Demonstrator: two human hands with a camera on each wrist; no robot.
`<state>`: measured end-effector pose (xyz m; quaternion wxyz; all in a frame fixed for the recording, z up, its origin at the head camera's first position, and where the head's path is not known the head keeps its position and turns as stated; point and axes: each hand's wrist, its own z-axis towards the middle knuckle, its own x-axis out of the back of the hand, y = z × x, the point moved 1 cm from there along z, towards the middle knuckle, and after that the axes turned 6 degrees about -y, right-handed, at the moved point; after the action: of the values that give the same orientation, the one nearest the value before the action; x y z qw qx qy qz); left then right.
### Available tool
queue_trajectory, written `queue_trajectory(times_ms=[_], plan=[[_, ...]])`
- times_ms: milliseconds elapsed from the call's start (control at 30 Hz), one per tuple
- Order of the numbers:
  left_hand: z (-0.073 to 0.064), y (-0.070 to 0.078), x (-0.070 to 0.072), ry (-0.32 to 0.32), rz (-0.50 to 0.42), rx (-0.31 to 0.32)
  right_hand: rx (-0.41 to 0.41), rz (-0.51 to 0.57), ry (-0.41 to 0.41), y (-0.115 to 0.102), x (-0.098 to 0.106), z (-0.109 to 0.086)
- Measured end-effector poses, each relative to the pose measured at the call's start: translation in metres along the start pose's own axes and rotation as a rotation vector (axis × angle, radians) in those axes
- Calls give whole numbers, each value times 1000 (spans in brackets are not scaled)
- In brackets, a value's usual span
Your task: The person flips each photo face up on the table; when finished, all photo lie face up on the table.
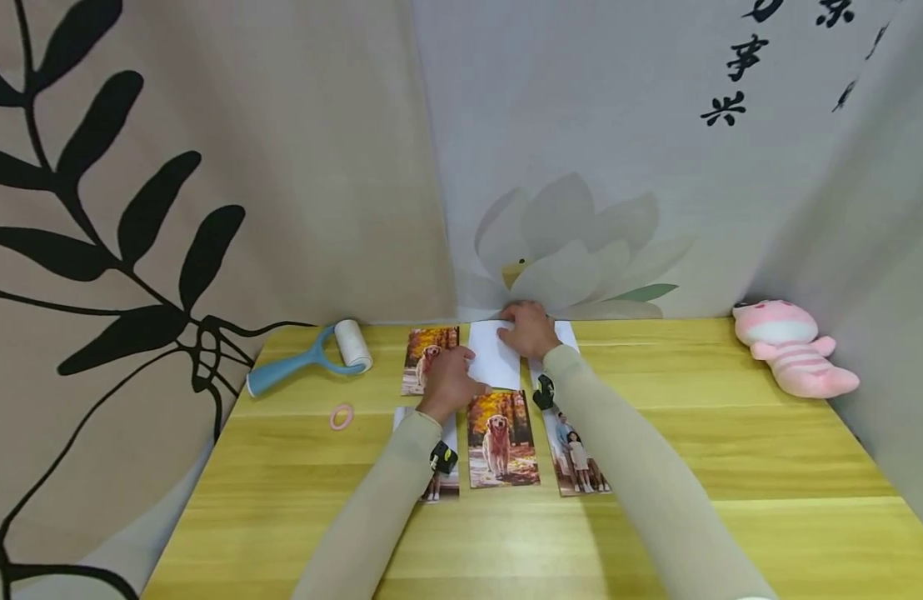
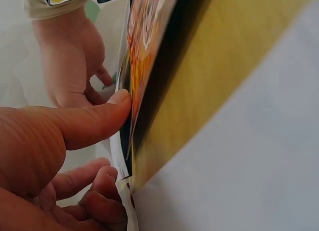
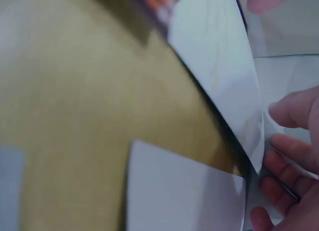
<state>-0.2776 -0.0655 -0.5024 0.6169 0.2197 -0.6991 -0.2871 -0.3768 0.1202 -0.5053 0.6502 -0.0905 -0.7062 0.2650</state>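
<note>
Both hands reach over photo cards near the table's back edge. My left hand [image 1: 452, 382] is over the right side of an autumn dog photo [image 1: 415, 367]; its thumb [image 2: 92, 122] extends to a card edge. Its other fingers curl loosely above the cards. Between the hands lies a blank white card [image 1: 494, 358]. My right hand [image 1: 531, 332] rests at this card's upper right, with relaxed fingers [image 3: 291, 109] right at its edge. Directly below is a second dog photo [image 1: 502, 442]. Another white card [image 1: 566, 333] is partly hidden by the right arm.
A family photo [image 1: 577, 458] and another photo [image 1: 448, 487] lie partly under the forearms. To the left are a blue-handled lint roller [image 1: 304, 362] and a pink ring [image 1: 341, 417]. A pink striped plush toy [image 1: 795, 350] lies at the right. A printed curtain [image 1: 341, 167] hangs behind the table.
</note>
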Motion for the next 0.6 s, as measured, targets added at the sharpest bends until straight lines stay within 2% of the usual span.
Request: queue_trajectory(times_ms=[133, 333, 433, 600], plan=[[-3, 0, 3, 2, -27, -17, 31, 103, 34, -1, 1, 1], [-7, 0, 8, -10, -29, -53, 7, 313, 84, 1, 3, 0], [-8, 1, 10, -44, -48, -50, -2, 399, 121, 2, 5, -2], [-11, 2, 10, -112, -166, -24, -7, 501, 188, 1, 9, -6]])
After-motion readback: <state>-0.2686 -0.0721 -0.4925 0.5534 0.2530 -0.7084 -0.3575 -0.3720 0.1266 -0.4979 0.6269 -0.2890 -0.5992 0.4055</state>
